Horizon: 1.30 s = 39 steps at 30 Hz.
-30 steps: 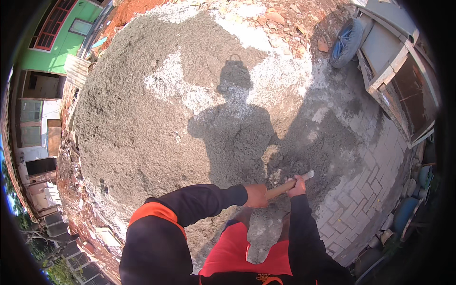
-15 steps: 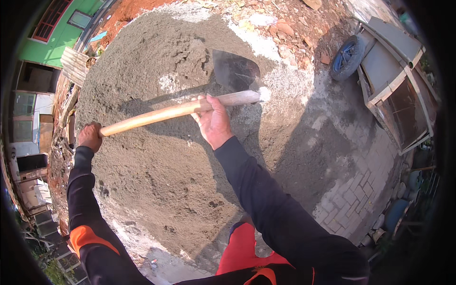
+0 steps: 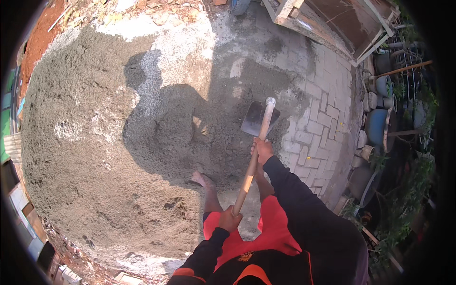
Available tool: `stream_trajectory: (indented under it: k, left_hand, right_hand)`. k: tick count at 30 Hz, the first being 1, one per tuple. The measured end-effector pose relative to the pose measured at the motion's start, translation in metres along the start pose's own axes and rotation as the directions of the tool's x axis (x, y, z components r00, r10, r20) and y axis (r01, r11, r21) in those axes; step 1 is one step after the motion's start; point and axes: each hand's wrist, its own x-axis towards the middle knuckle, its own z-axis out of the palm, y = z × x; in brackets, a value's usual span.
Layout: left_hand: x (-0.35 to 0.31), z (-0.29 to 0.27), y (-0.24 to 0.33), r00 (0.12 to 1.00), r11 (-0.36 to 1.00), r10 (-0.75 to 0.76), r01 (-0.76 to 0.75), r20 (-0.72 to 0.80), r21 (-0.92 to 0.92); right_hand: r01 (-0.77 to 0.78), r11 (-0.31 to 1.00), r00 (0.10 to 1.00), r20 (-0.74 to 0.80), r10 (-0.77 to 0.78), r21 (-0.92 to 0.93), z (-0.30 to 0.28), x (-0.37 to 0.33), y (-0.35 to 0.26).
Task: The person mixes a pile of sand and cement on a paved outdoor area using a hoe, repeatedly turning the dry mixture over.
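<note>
A hoe (image 3: 248, 177) with a pale wooden handle slants up in front of my body. Near the lower end of its handle, my left hand (image 3: 230, 220) is closed around the wood. My right hand (image 3: 263, 149) grips the handle farther up, close below the head. The broad dark metal blade (image 3: 255, 117) is at the right edge of a spread of grey sandy mix (image 3: 90, 156), beside the paving. Whether its edge touches the mix I cannot tell.
My bare foot (image 3: 203, 179) is on the mix. Paving blocks (image 3: 311, 133) lie to the right, with pots and a blue tub (image 3: 376, 127) along their edge. A wooden-framed cart (image 3: 327, 31) stands at the far right, and rubble (image 3: 164, 16) lies at the back.
The hoe has swung from across the mound toward the right and nearer my body; its handle now points away from me. Both hands moved with it, and the view shifted right.
</note>
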Motion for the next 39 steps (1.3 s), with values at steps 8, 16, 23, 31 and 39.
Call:
stream_trajectory:
  k: [8, 16, 23, 31, 39]
  left_hand:
    - [0.291, 0.068, 0.227, 0.958, 0.966, 0.253, -0.257, -0.136, -0.010]
    - [0.253, 0.041, 0.229, 0.981, 0.980, 0.171, -0.160, -0.088, 0.119]
    - [0.105, -0.011, 0.044, 0.983, 0.995, -0.039, 0.055, -0.180, 0.085]
    - [-0.010, -0.063, -0.045, 0.975, 0.983, -0.176, 0.182, -0.132, 0.029]
    - [-0.086, -0.297, 0.036, 0.973, 0.984, -0.085, 0.049, 0.214, 0.169]
  right_hand:
    - [0.432, 0.862, 0.892, -0.014, -0.452, -0.266, -0.049, 0.149, -0.173]
    - [0.186, 0.897, 0.974, -0.042, -0.221, -0.400, -0.040, 0.154, -0.138]
    - [0.026, 0.888, 1.000, 0.023, -0.017, -0.459, 0.052, 0.010, 0.049]
    - [-0.078, 0.811, 0.977, 0.119, 0.179, -0.580, 0.081, -0.033, 0.232]
    - [-0.348, 0.927, 0.870, 0.321, 0.375, -0.138, 0.182, -0.121, 0.138]
